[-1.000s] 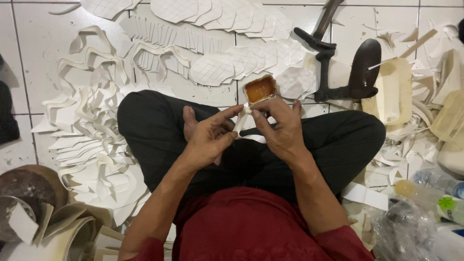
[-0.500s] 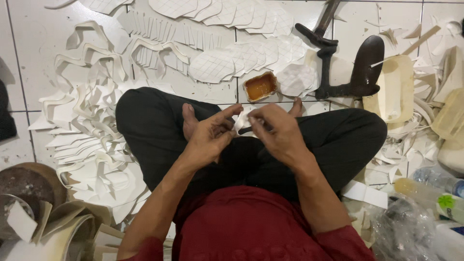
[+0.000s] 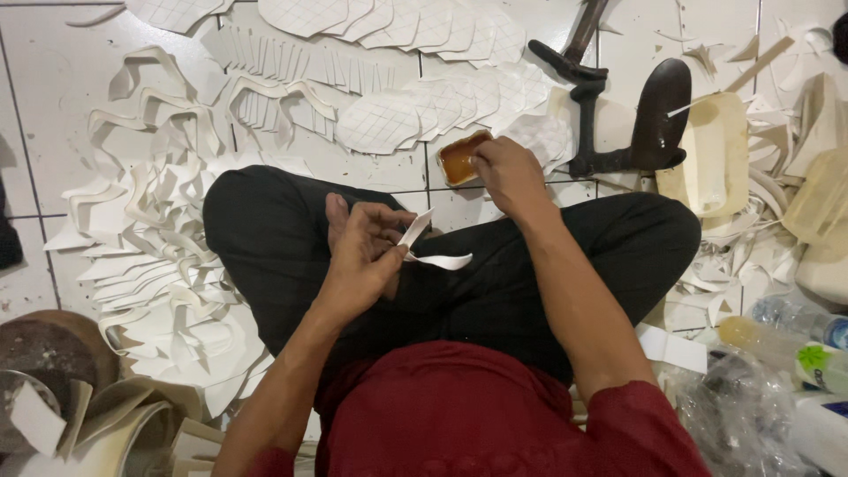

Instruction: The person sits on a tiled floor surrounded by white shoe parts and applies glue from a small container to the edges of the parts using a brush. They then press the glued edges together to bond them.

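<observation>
I sit cross-legged on a white tiled floor in black trousers and a dark red top. My left hand (image 3: 364, 256) pinches a thin curved white cut piece (image 3: 430, 247) over my lap. My right hand (image 3: 505, 172) reaches forward, its fingertips at the small tub of amber glue (image 3: 458, 161) on the floor just past my knees. Whether those fingers hold anything is hidden.
Rows of white cut pieces (image 3: 168, 238) and quilted oval pieces (image 3: 384, 124) cover the floor at left and ahead. A black iron shoe last stand (image 3: 649, 124) is at upper right. Cream pieces (image 3: 715, 155), plastic bottles (image 3: 786, 340) and a bag lie at right; round tins (image 3: 44, 353) at lower left.
My right hand has let go of the white piece and moved forward to the glue tub. My left hand keeps the piece, now hanging free over my lap.
</observation>
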